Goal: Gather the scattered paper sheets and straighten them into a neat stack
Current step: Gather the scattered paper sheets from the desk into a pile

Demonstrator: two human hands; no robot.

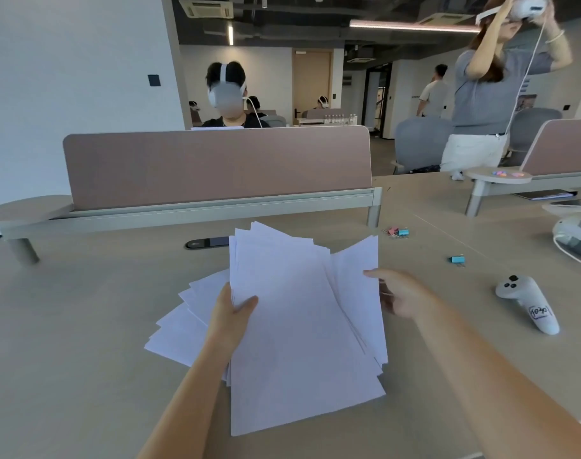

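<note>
A loose bundle of white paper sheets (299, 326) is lifted off the beige desk (84, 326), fanned and uneven at its top and right edges. My left hand (231, 313) grips the bundle's left edge, thumb on top. My right hand (400, 294) holds the right edge, fingers behind the sheets and thumb in front. Several more sheets (180, 329) lie fanned out flat on the desk to the left, partly hidden under my left forearm and the bundle.
A white handheld controller (527, 304) lies at right. Blue and pink binder clips (457, 260) (396, 232) sit beyond it. A pink desk divider (216, 167) stands behind, a cable port (207, 242) before it. A headset (577, 233) rests far right. People sit and stand beyond.
</note>
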